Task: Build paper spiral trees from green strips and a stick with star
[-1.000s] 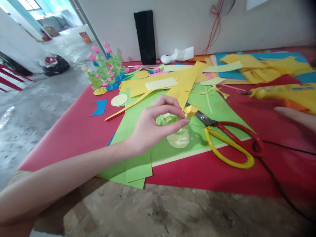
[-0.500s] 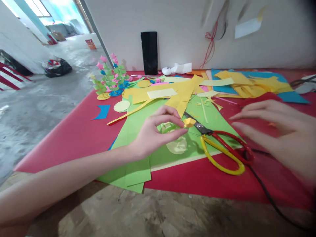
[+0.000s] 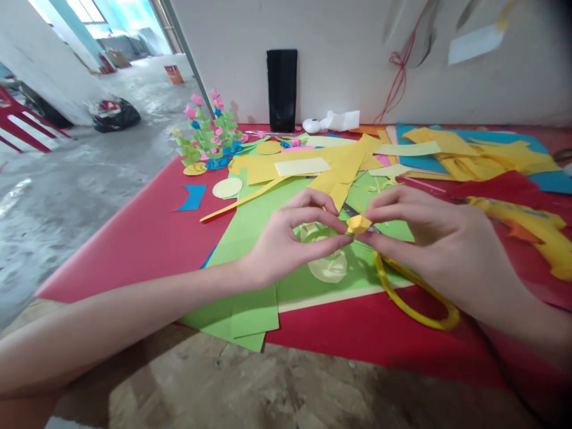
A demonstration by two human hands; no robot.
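I have both hands up front, tips nearly meeting. Left hand [image 3: 281, 241]: thumb and fingers narrow, pinching the yellow bud [image 3: 358, 224] by its left side. Right hand [image 3: 440, 244]: thumb and index narrow too, tips at the bud's right side. They look to be in contact, but I can't tell whether they grip it. So the bud sits between the two sets of fingertips, above the green paper [image 3: 254, 310].

Just below the left thumb: cream disc [image 3: 328, 269], pale curls on it (partly hidden by the thumb, so no detail from me). Scissors [image 3: 447, 323] lie beneath the right fingers; I get the yellow loop and some blade, the hand covers the rest.

Beyond the fingers: yellow strips [image 3: 351, 173] over the green, phone [image 3: 282, 89] leaning upright on the wall farther back. Right of the right fingers: yellow glue gun [image 3: 536, 229] on its side. Left of the left fingers: second disc [image 3: 227, 189], then blue scrap [image 3: 192, 198] on the red sheet [image 3: 125, 244]. Farther left and back from the fingers: paper flowers [image 3: 212, 131], pink tips, standing upright.
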